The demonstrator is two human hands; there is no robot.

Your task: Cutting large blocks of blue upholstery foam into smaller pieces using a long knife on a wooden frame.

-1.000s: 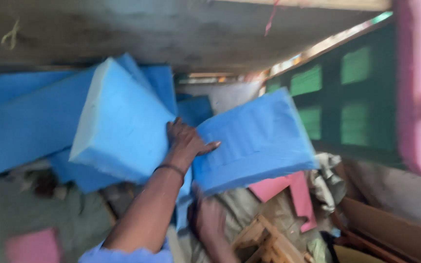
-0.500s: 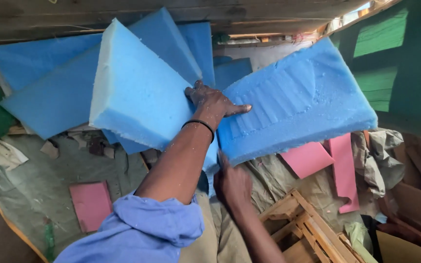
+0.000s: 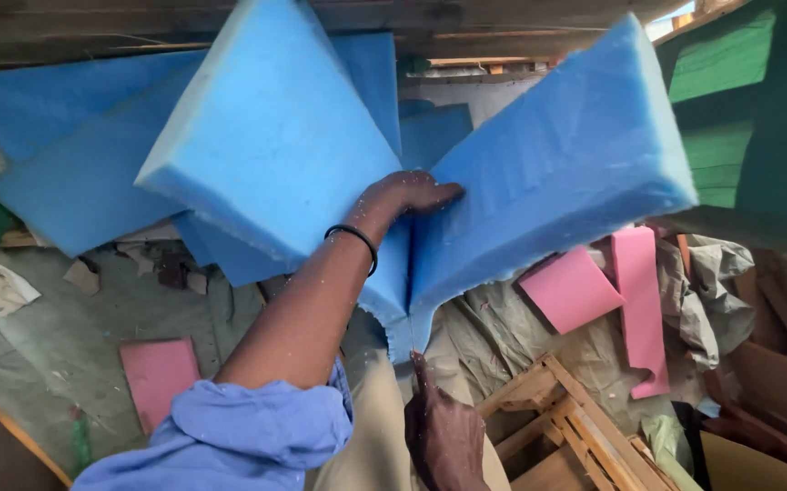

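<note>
Right, I'm watching the folded blue foam slab [image 3: 539, 173] held up chest-high, its two halves splayed in a V. My left hand [image 3: 407, 195] lies flat in the crease, fingers spread and pressing, likely to keep the halves apart. Under the slab's lower corner my right hand [image 3: 443, 432] points one finger up, gripping nothing. Behind the slab lean more blue foam sheets [image 3: 66, 173]; below its right half lie pink foam offcuts [image 3: 571, 286] and a wooden frame [image 3: 562, 423].
</note>
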